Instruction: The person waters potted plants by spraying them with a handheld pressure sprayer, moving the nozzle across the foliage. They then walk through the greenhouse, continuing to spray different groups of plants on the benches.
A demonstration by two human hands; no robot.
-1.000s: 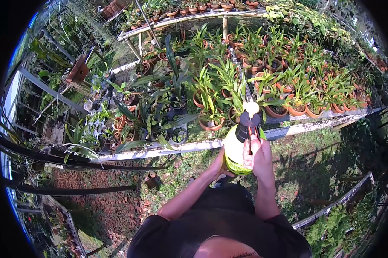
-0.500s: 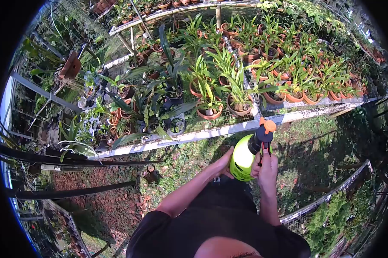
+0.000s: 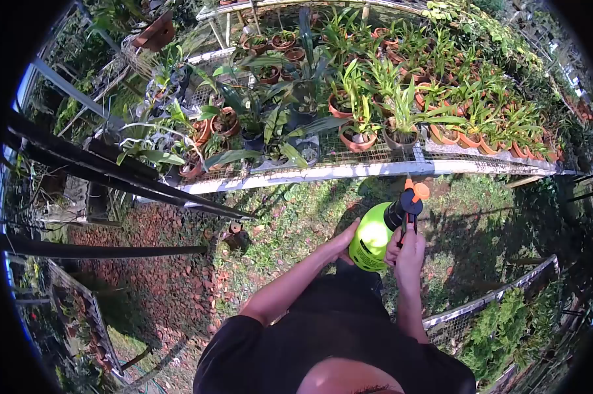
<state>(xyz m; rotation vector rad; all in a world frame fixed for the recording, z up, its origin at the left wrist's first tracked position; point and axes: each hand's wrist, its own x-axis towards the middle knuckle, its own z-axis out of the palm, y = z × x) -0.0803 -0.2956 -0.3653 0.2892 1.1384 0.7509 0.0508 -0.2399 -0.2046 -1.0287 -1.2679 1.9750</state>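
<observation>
A bright green spray bottle [image 3: 371,238] with a black neck and an orange nozzle [image 3: 420,191] is held in front of my body, tilted to the right. My left hand [image 3: 344,241] supports the bottle's left side, its fingers partly hidden behind it. My right hand [image 3: 407,251] is wrapped round the black handle below the nozzle. Beyond the nozzle lies the white front edge of a mesh bench [image 3: 349,172], with potted plants in terracotta pots [image 3: 358,139] standing on it.
Dark poles [image 3: 119,251] reach in from the left. A short stump [image 3: 235,235] stands on the grass and brick-chip ground. At the lower right is another mesh-edged bench [image 3: 451,322] with green ferns [image 3: 500,331]. A clay pot [image 3: 155,33] hangs at the upper left.
The view has shifted, so the bench and plants sit further right and higher. Both hands still hold the bottle, which stays near the same place before my body.
</observation>
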